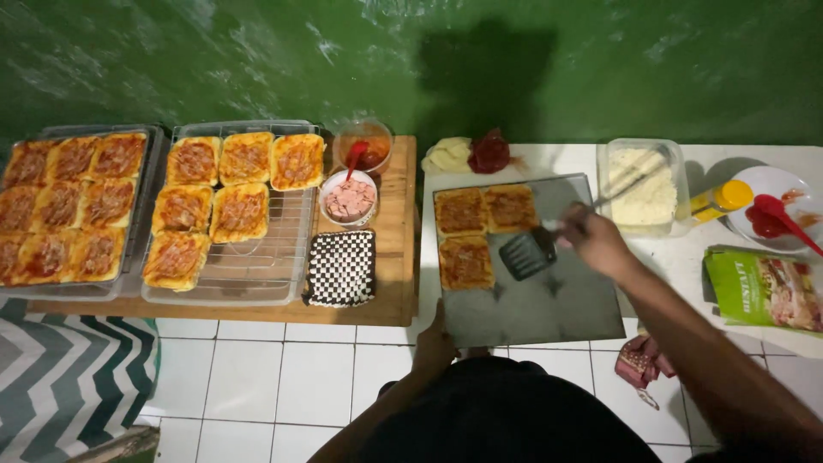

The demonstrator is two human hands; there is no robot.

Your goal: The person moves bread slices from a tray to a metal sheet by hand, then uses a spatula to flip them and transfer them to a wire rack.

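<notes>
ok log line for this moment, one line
left hand grips baking tray edge | right hand holds spatula beside three toasts

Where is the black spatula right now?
In the head view, the black spatula is in the right hand, over the metal baking sheet, right of three toasts.

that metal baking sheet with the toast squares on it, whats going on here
A person steadies the flat grey metal baking sheet by its near edge with the left hand. The right hand holds a black slotted spatula just right of three sauce-topped square toasts on the sheet. More topped toasts fill a wire cooling rack and a dark tray to the left.
</notes>
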